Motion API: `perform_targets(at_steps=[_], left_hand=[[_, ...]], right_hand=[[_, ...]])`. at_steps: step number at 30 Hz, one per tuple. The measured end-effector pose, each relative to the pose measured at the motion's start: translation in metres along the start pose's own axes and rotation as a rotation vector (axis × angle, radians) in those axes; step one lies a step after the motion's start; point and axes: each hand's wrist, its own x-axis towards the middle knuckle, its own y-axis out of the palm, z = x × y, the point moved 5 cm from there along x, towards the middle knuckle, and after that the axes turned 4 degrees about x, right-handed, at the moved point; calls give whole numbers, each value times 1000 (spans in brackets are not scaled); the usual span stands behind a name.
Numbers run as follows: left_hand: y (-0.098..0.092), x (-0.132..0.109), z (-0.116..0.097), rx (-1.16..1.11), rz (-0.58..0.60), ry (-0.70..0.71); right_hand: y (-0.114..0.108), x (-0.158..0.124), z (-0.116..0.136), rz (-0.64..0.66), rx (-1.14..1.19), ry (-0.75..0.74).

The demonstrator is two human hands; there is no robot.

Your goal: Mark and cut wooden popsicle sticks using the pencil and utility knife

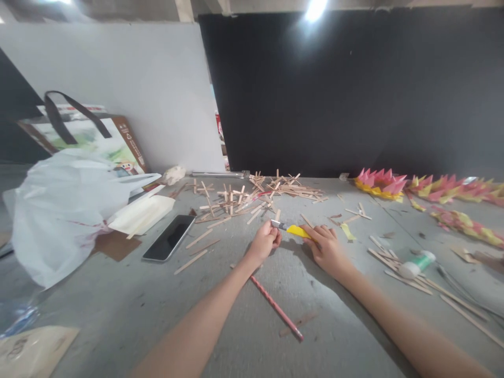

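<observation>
My right hand (325, 247) is wrapped round the yellow handle of a utility knife (298, 231), whose grey blade end points left. Between the pinched fingers of my left hand (264, 243) a short wooden stick (277, 214) stands up, touching or very near the blade end. Beneath my left wrist lies a red patterned pencil (275, 305). Beyond my hands, a loose heap of wooden sticks (228, 202) spreads over the grey surface (220, 315).
At left are a black phone (169, 238), a white plastic bag (66, 210) and a printed carrier bag (126, 142). A glue stick (417, 264) lies on more sticks at right, below pink and yellow folded paper pieces (380, 184). A black panel (346, 94) stands behind.
</observation>
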Motion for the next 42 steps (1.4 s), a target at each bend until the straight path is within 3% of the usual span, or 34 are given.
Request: perform_targets(at_steps=[15, 23, 27, 30, 34, 39, 42], left_hand=[[-1, 0, -5, 31, -75, 10], [1, 0, -9, 73, -34, 38], [-5, 1, -9, 29, -109, 56], [-5, -1, -10, 8, -123, 40], [5, -5, -15, 58, -17, 34], [2, -5, -16, 50, -83, 38], [2, -3, -14, 73, -63, 43]], right_hand=[[1, 0, -3, -7, -3, 40], [5, 0, -7, 3, 45, 58], [5, 0, -9, 7, 65, 72], [3, 1, -18, -46, 119, 152], [0, 1, -31, -124, 213, 285], [-7, 1, -29, -213, 261, 282], [-8, 1, -26, -215, 289, 273]])
